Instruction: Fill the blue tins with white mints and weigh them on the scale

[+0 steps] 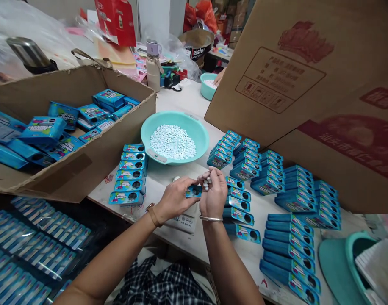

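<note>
My left hand (175, 198) is closed around a small blue candy box (194, 191), its end with a round dark opening turned up. Cupped beside that opening, my right hand (214, 192) holds several white candies (206, 185) in its bent fingers. Both hands are over a white scale (184, 223), partly covered by them. Just beyond stands a turquoise basin (200, 131) with a heap of white candies (171, 142) inside. Rows of blue candy boxes stand upright left of the basin (126, 198) and to the right of my hands (241, 215).
An open cardboard carton (95, 163) with jumbled blue boxes stands at left. A big carton (276, 97) leans at right behind more box rows (295, 199). A bottle (153, 70) and another basin (208, 91) with a person's hand stand farther back. A turquoise container (346, 262) is at lower right.
</note>
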Motion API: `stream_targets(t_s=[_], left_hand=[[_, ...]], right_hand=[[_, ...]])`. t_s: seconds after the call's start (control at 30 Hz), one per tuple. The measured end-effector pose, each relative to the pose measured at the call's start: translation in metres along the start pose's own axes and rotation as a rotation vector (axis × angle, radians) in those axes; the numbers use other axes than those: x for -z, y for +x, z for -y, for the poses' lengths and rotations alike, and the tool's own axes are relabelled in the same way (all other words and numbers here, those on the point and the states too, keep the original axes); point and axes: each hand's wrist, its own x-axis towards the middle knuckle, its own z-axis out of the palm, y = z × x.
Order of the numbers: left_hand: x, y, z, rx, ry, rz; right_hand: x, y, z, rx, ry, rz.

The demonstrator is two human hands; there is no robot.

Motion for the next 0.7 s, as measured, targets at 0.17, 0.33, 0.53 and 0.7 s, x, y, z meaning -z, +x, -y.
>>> stream_targets(t_s=[0.17, 0.33, 0.53, 0.7], left_hand=[[0.0, -0.001, 0.001, 0.013, 0.001, -0.011], [0.0, -0.001, 0.0, 0.011, 0.027, -0.014], [-0.003, -0.001, 0.001, 0.036, 0.057, -0.008], [0.004, -0.003, 0.0, 0.017, 0.035, -0.007]], right_hand=[[0.0, -0.002, -0.003, 0.057, -0.096, 0.017], [0.003, -0.007, -0.005, 0.087, -0.129, 0.047], [0.004, -0.014, -0.006, 0.091, -0.137, 0.077], [0.006, -0.009, 0.003, 0.078, -0.135, 0.07]])
